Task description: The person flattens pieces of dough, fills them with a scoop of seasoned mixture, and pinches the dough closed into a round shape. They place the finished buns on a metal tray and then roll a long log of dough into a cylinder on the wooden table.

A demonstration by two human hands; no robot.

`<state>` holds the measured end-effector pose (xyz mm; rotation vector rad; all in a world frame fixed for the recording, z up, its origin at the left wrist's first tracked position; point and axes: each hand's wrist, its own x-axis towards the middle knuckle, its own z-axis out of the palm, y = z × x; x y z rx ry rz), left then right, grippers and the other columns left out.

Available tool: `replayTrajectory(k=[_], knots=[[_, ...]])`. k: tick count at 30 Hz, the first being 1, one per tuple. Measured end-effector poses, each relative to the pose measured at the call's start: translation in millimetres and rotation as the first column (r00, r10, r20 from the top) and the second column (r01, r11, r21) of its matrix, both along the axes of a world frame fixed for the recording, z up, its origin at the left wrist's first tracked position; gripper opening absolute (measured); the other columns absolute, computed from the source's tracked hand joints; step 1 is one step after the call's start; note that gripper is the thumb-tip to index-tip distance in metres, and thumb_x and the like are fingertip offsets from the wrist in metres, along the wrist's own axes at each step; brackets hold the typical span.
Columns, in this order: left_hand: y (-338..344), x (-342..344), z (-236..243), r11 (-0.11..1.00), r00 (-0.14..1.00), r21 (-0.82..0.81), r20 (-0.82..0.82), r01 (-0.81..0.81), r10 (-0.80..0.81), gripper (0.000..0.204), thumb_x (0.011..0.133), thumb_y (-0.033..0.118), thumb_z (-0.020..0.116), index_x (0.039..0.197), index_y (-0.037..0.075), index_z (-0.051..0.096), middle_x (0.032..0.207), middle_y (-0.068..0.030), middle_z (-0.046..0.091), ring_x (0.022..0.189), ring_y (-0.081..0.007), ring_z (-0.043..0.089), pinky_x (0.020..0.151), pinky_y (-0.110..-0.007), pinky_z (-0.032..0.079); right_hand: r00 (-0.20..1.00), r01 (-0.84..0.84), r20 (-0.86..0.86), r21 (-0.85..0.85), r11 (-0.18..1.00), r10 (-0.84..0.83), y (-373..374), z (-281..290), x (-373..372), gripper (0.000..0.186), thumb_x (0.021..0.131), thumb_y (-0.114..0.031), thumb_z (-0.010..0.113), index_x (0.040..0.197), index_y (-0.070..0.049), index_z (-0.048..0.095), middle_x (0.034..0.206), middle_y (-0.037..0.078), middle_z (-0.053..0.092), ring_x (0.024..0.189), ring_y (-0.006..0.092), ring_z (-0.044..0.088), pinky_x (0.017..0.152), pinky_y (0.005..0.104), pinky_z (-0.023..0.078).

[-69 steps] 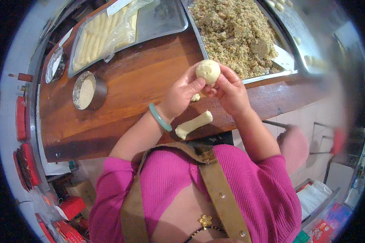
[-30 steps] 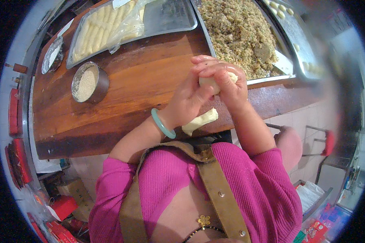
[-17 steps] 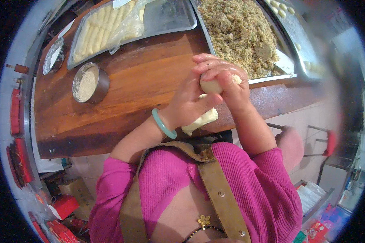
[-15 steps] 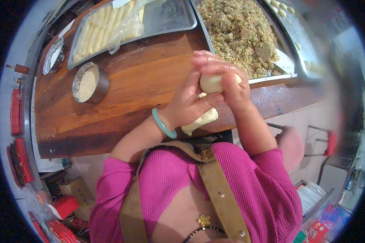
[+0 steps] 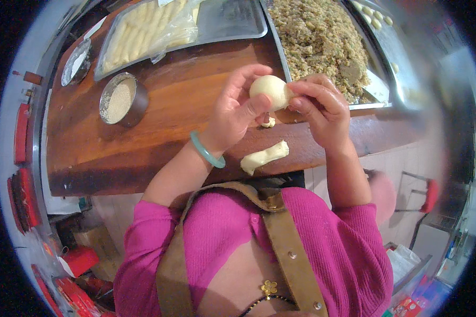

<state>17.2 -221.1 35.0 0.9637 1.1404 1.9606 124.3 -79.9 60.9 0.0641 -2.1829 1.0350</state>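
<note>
A smooth pale dough ball [image 5: 267, 90] is held between both hands above the front of the wooden table. My left hand [image 5: 232, 111], with a green bangle at the wrist, cradles the ball from the left, thumb across its lower side. My right hand [image 5: 325, 105] pinches the ball's right side with thumb and fingers. Below the hands lie a short length of pale dough [image 5: 264, 157] and a small dough bit [image 5: 268, 123]. Just behind them a metal tray [image 5: 272, 47] holds a large heap of crumbly, speckled mixture [image 5: 317, 42].
On the wooden table [image 5: 180, 111] stand a round container [image 5: 137, 103] of pale granules and a foil-like bowl [image 5: 79, 66]. At the back, a tray [image 5: 232, 26] holds dough logs under plastic. Small dough balls [image 5: 378, 21] sit on a right-hand tray. A pink stool [image 5: 381, 195] is below right.
My hands have opened from cupping around the ball and drawn apart slightly, exposing it. My right hand has shifted right and now pinches its side. The view has shifted slightly.
</note>
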Motion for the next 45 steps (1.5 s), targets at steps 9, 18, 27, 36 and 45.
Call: replayTrajectory(k=[9,18,27,36,45], knots=[[-2,-1,7,1.000,0.962,-0.004,0.270,-0.029,0.029,0.051,0.089,0.048,0.031,0.111,0.005,0.048,0.089,-0.0053,0.056,0.074,-0.0116,0.055,0.057,-0.024,0.047,0.994,0.089,-0.082,0.237,0.968,-0.071,-15,1,-7,0.018,0.069,-0.009,0.067,0.086,-0.006,0.062,0.079,0.010,0.057,0.069,0.0246,0.058,0.057,0.0317,0.047],[-6,-7,3,0.981,0.998,-0.194,0.068,0.011,0.002,0.047,0.092,0.044,0.029,0.105,0.003,0.051,0.084,-0.0064,0.057,0.074,-0.0151,0.058,0.062,-0.028,0.050,0.998,0.012,-0.061,0.320,0.947,0.008,-14,16,-8,0.017,0.067,-0.006,0.068,0.083,-0.003,0.061,0.076,0.011,0.058,0.068,0.0231,0.058,0.057,0.0296,0.047],[-3,-1,4,0.999,0.935,0.000,0.354,0.036,-0.033,0.049,0.092,0.043,0.028,0.108,0.002,0.048,0.095,-0.0080,0.055,0.078,-0.0161,0.057,0.067,-0.030,0.052,0.997,-0.076,0.035,0.341,0.937,0.068,-4,21,-9,0.013,0.068,-0.008,0.067,0.077,-0.005,0.058,0.075,0.011,0.057,0.067,0.0255,0.058,0.057,0.0323,0.047],[0,-1,8,0.961,0.995,-0.264,0.073,0.085,-0.068,0.048,0.091,0.044,0.032,0.082,0.003,0.056,0.060,-0.0025,0.051,0.047,-0.0088,0.046,0.043,-0.021,0.040,0.963,-0.258,0.187,0.405,0.877,0.196,2,30,-5,0.012,0.070,-0.013,0.062,0.079,-0.006,0.061,0.080,0.010,0.056,0.069,0.0261,0.057,0.058,0.0328,0.047],[5,-14,-14,0.852,0.867,-0.337,0.440,0.400,-0.233,0.041,0.091,0.041,0.038,0.088,0.005,0.056,0.076,-0.0037,0.059,0.064,-0.0097,0.057,0.050,-0.022,0.046,0.965,-0.261,0.192,0.661,0.704,0.178,0,28,-3,0.024,0.069,-0.015,0.056,0.092,-0.008,0.058,0.093,0.009,0.057,0.076,0.0257,0.059,0.061,0.0339,0.049]])
